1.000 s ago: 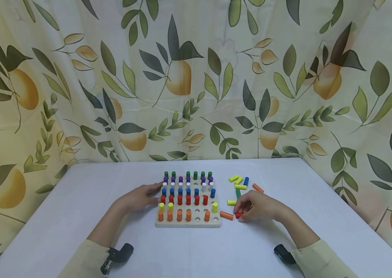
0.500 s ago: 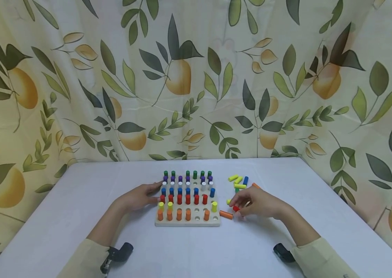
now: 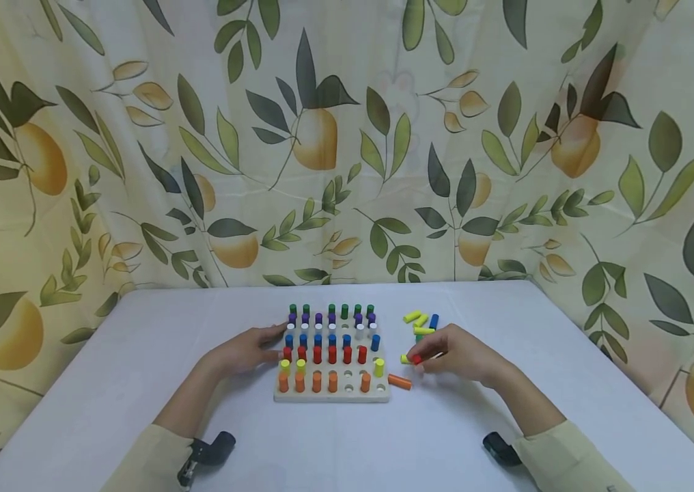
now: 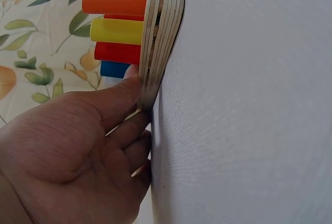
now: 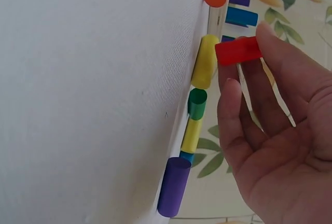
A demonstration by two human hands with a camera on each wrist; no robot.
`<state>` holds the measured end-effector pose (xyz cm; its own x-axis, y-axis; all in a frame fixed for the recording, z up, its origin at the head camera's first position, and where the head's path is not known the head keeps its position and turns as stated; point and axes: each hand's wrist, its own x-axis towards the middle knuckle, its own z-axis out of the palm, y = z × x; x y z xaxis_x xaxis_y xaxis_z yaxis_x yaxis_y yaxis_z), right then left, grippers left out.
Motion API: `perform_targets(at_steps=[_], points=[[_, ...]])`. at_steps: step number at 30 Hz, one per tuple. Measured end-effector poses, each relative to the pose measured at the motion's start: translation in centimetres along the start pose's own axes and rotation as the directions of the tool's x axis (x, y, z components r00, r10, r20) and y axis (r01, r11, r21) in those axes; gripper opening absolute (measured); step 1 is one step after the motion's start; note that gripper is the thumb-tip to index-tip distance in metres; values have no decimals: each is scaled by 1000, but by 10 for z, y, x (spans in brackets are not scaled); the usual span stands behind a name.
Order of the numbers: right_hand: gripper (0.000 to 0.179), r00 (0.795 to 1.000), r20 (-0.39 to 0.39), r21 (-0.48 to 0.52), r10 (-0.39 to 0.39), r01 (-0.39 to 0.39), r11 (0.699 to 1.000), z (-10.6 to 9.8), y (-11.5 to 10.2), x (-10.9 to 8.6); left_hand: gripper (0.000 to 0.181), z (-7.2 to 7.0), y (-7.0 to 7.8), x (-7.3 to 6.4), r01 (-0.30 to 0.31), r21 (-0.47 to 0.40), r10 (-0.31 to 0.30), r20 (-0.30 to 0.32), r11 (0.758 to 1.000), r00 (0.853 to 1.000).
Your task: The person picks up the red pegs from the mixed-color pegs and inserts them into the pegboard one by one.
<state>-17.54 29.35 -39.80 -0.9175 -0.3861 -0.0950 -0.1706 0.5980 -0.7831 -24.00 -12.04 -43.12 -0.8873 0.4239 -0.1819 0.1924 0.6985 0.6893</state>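
Observation:
A wooden pegboard (image 3: 331, 399) stands on the table with rows of upright green, purple, white, blue, red, yellow and orange pegs. Several holes show bare. At its left edge my left hand (image 3: 241, 351) holds the board; in the left wrist view the thumb lies over the edge beside the pegs and the fingers bend against its side. To the right of the board, my right hand (image 3: 460, 354) pinches a red peg (image 5: 237, 51) just above the table. The peg lies roughly level between thumb and fingers.
Loose pegs lie right of the board: an orange peg (image 3: 399, 382) near its corner, several yellow pegs (image 3: 412, 316) and a blue peg (image 3: 434, 320) farther back. A purple peg (image 5: 175, 186) shows in the right wrist view. A patterned curtain (image 3: 347, 150) hangs behind the table.
My right hand has lifted the red peg off the table, moving slightly left and upward with it. The left hand has stayed at the pegboard's edge.

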Motion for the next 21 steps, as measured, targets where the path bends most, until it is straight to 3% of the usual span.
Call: perform_targets(at_steps=[8,16,21], points=[[20,983,-179,27,30,-26,999,4,-5,3,66,1,1,-2,9,8,-9,0,1000,1000],[24,959,-275,63,68,-52,997,8,-6,5,67,1,1,0,-11,15,11,9,1000,1000],[26,957,-282,72,69,-50,996,12,-7,5,66,2,0,0,-2,5,2,-2,1000,1000]])
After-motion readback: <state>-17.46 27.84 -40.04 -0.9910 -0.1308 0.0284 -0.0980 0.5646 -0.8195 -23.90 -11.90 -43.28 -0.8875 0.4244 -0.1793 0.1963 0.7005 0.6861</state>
